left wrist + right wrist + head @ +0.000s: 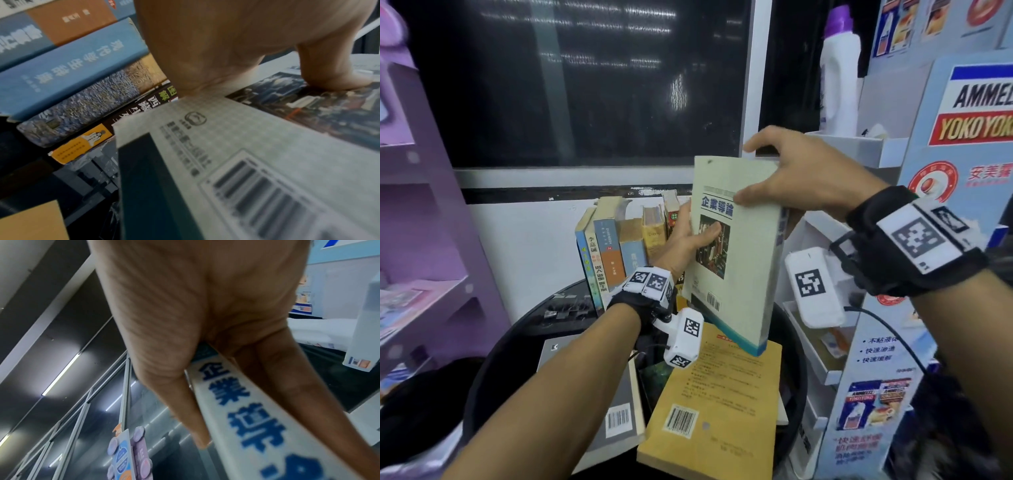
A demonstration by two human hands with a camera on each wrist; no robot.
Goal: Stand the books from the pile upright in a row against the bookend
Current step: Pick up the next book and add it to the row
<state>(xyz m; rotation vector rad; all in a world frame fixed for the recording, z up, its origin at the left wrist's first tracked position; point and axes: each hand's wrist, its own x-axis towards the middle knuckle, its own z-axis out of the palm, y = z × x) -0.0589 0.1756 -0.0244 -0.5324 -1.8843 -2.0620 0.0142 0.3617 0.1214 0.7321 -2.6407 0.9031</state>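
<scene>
Mid-transfer: my left hand (pixel 690 236) and right hand (pixel 791 174) both grasp the pale-green book (pixel 736 260), upright. Next: seat it against the standing row (pixel 619 240).

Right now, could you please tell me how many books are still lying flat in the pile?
2 plainly: a grey book on the left, a yellow book beside it, under the raised book. More may hide beneath them.

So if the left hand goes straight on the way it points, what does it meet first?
Probably the row of books: the left hand, gripping the pale book, points toward it. Depth is unclear.
</scene>
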